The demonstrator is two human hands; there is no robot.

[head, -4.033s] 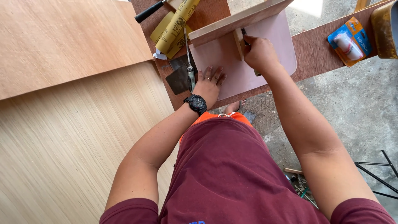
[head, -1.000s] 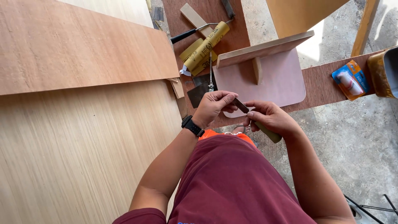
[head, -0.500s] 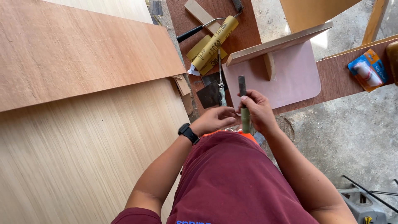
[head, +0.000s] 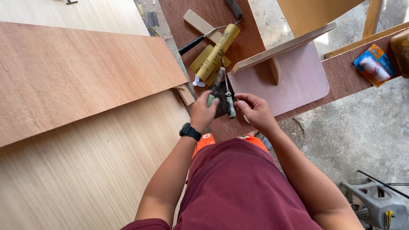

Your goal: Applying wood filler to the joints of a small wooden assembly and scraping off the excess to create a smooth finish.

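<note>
Two large plywood sheets fill the left of the frame: a reddish-brown sheet (head: pixel 81 76) lying over a paler, fine-grained one (head: pixel 85 170). Right of them, at centre, the person's left hand (head: pixel 203 111), a black watch (head: pixel 190 131) on its wrist, is closed around a green-handled tool (head: pixel 214 91). That tool's long axis runs from the fist up and slightly right, its blurred dark tip pointing toward the top of the frame. Just beside it, a second slim tool with a pale green handle (head: pixel 230 104) stands nearly upright in the picture, metal end pointing up, over the dark brown desk (head: pixel 200 17). Whether fingers grip it I cannot tell. The right hand (head: pixel 254 111) sits just right of this tool, fingers curled loosely and half open, thumb side toward it. Both forearms angle up from the bottom of the frame, converging at centre. Above the hands lies a yellow roller (head: pixel 216 53), slanting toward upper right. A pink board (head: pixel 294 81) sits further right.
</note>
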